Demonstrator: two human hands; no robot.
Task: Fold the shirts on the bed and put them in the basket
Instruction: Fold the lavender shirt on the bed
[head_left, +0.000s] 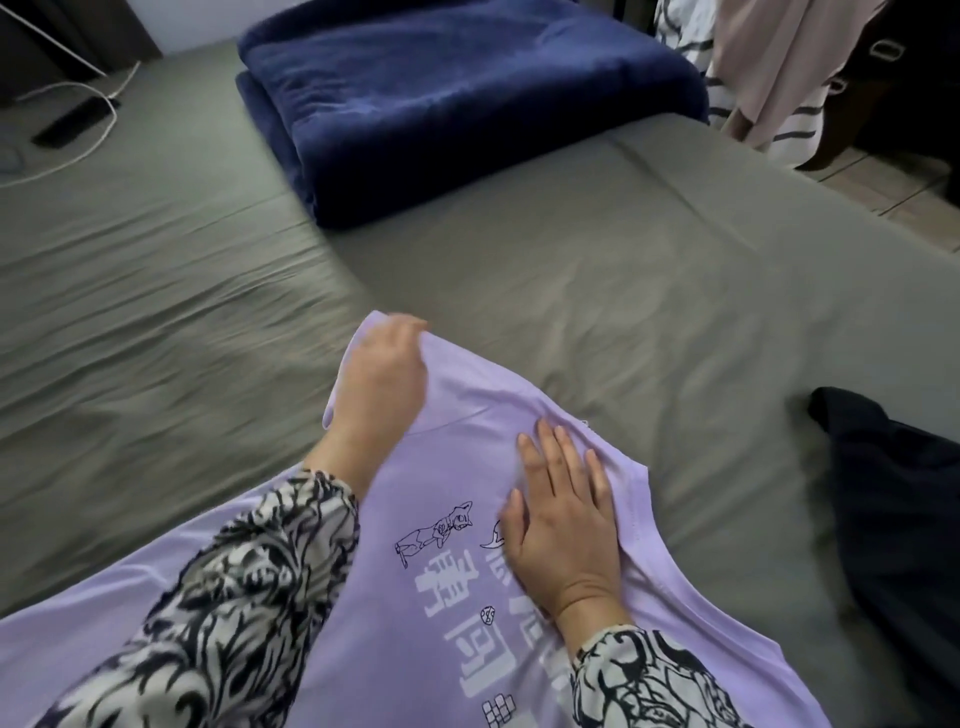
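On the bed — lilac shirt lengthwise, collar pointing away from the person.

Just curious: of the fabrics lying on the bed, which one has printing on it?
The lilac shirt under both hands, printed with white characters and cat drawings. The navy blanket and dark garment look plain.

Lilac printed shirt, print up, spread on grey bed
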